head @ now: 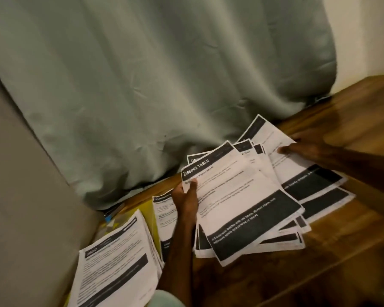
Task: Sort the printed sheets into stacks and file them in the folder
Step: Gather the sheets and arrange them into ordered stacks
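The person bends over a wooden floor (319,267) with a loose fan of printed sheets (317,185) held just above it, right of the middle of the scene. The left hand (185,197) takes the fan's near-left side: its grip pinches the top sheet (237,196), thumb pressed flat on the upper left corner just under a black header that ends in "SSING TABLE", the fingers tucked out of sight beneath the paper. The right hand (306,149) holds the fan's far-right edge, thumb lying on top of a sheet; the other fingers pass under the paper, so the grip reads as a pinch on the fan. The sheets are splayed at different angles, each with a black band across its foot. To the left, at the near edge, a thick stack (118,269) of similar sheets lies on a yellow folder (150,211), which shows as a bright strip beside it. Another printed page (164,214) lies on the folder too, partly hidden behind the left forearm. A grey-green curtain (142,85) hangs across the far side and bunches where it meets the floor. A grey upholstered surface (20,196) fills the left edge, and a pale wall (364,29) shows at far right.
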A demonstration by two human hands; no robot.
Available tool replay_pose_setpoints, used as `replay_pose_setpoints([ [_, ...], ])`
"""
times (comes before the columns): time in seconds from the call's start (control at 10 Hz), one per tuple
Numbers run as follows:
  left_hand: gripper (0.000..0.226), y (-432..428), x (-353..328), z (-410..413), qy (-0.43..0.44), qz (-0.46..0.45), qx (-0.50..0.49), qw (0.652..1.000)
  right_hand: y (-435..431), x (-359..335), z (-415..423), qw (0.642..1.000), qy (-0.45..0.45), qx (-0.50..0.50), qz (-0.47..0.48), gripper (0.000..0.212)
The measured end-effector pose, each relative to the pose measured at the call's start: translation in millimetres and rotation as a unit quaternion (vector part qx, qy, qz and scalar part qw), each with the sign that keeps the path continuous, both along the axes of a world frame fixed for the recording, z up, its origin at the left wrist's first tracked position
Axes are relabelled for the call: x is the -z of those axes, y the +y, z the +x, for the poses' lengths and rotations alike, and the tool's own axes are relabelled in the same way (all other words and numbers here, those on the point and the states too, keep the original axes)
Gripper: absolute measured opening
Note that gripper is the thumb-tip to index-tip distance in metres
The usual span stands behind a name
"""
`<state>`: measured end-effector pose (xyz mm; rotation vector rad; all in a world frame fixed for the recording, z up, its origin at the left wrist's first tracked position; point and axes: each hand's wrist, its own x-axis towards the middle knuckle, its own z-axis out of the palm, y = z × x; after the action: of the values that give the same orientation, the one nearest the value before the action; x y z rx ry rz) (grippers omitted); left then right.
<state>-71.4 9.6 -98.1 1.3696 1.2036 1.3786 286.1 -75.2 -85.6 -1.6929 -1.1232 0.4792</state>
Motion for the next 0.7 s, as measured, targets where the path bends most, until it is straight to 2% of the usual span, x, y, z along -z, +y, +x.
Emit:
replay_pose_setpoints([
  [0.1, 0.012, -5, -4, 3, 0.005, -0.001, -0.004, 1.000, -8, -9, -14, 1.000, 0.006, -0.011, 0.001, 0.035],
  [0.2, 0.016, -2, -2, 2, 0.013, -0.004, -0.004, 1.000, -18, -4, -11, 0.999, 0.017, 0.017, 0.047, 0.029],
  [0.3, 0.006, -3, -3, 2, 0.014, 0.003, 0.000, 1.000, -18, -2, -17, 0.998, 0.019, 0.008, 0.051, 0.028],
  [0.7, 0.005, -6, -4, 0, -0.009, 0.022, 0.011, 1.000, -23, 18, -16, 0.993, 0.098, 0.017, 0.071, 0.031],
])
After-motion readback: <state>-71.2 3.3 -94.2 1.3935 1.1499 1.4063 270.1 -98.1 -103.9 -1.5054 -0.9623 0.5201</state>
